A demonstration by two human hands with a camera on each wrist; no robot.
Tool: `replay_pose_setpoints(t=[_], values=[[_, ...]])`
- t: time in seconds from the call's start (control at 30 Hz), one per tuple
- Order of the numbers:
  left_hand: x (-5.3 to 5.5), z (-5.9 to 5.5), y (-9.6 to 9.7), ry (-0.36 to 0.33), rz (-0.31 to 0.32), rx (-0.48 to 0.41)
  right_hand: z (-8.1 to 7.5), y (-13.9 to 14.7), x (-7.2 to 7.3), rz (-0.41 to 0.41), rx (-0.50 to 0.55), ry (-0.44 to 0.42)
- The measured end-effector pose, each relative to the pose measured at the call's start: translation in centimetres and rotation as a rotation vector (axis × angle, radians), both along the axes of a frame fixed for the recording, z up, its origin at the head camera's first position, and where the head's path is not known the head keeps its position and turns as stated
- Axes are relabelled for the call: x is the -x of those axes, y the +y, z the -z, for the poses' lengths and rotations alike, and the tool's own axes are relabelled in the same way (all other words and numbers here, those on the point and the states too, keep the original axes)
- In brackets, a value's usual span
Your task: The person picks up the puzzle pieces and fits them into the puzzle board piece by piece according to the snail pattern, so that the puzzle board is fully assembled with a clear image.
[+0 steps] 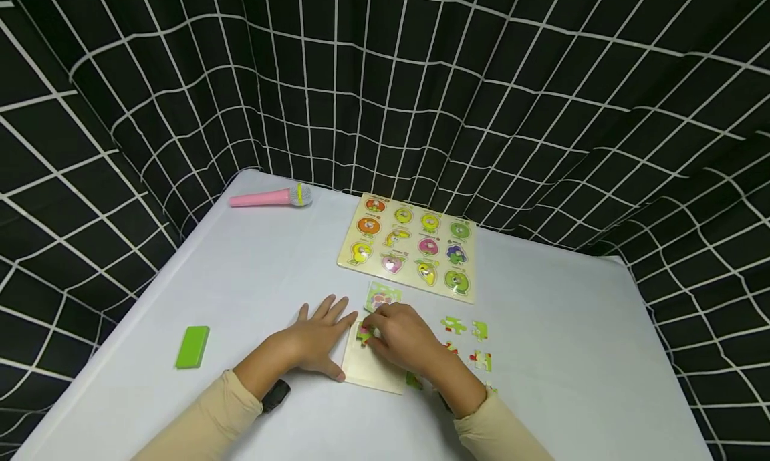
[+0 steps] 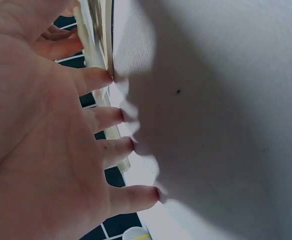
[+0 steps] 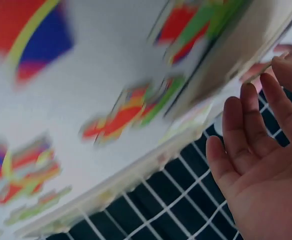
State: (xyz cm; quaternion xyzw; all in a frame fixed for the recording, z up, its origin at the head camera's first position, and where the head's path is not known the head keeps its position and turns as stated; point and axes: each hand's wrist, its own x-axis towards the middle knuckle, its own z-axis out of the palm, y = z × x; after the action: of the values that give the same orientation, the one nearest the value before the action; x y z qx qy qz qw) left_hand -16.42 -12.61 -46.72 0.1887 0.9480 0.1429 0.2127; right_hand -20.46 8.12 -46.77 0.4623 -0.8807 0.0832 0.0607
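In the head view, my left hand [image 1: 315,341] lies with spread fingers on the table, thumb and fingertips along the left edge of a pale wooden puzzle tray [image 1: 375,374]. The left wrist view shows its palm [image 2: 46,140], holding nothing. My right hand [image 1: 406,334] reaches over the tray and pinches a green and red jigsaw piece [image 1: 363,334] near the tray's upper left corner. From the right wrist, only a thin edge of that jigsaw piece [image 3: 262,72] shows between thumb and fingers. Just beyond the tray lies a small picture card [image 1: 382,294], partly covered by the right hand.
Several loose jigsaw pieces [image 1: 480,360] lie right of the tray, some hidden under the right forearm. Behind stands a fruit peg board [image 1: 344,260]. A pink toy microphone [image 1: 265,198] lies at the back left, a green block [image 1: 192,347] at the left.
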Motion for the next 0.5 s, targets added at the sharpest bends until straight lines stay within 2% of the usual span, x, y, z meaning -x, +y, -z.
replay_pose_setpoints(t=[0.17, 0.5], values=[[0.35, 0.14, 0.18, 0.008, 0.006, 0.025, 0.42, -0.63, -0.19, 0.023, -0.012, 0.003], [0.17, -0.28, -0.05, -0.002, 0.005, 0.014, 0.84, -1.03, -0.05, 0.068, -0.042, 0.012]])
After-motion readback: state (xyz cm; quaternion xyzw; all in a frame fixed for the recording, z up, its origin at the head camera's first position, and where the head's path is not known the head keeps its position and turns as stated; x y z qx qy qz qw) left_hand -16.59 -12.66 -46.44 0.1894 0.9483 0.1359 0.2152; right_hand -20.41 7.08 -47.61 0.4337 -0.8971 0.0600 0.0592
